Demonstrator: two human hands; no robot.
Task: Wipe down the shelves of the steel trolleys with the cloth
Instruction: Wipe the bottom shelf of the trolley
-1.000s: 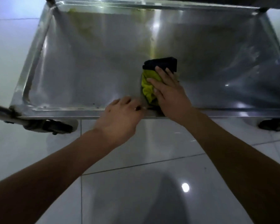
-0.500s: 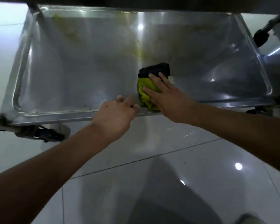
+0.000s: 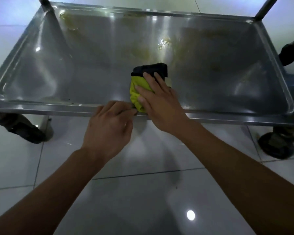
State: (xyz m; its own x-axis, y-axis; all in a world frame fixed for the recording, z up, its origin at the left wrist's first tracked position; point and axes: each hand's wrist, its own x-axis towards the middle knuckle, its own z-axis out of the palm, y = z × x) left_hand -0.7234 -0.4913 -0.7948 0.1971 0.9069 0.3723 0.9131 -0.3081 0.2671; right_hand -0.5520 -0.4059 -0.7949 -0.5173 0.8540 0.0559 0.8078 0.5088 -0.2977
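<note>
A low steel trolley shelf (image 3: 75,72) with a raised rim fills the upper half of the view. Yellowish smears lie across its far part. A folded yellow-green and black cloth (image 3: 137,89) lies on the shelf just inside the near rim. My right hand (image 3: 159,102) presses flat on the cloth with straight fingers. My left hand (image 3: 109,126) rests on the near rim right beside the cloth, its fingers curled over the edge; whether they pinch the cloth's corner is hidden.
Two upright posts (image 3: 265,9) rise from the far corners. Black caster wheels (image 3: 277,145) stand under the near corners on the glossy white tiled floor (image 3: 143,200). Another dark wheel (image 3: 290,53) shows at the right edge.
The view shifted and tilted, bringing the far posts into sight. Both hands keep their places by the near rim, the right hand still flat on the cloth.
</note>
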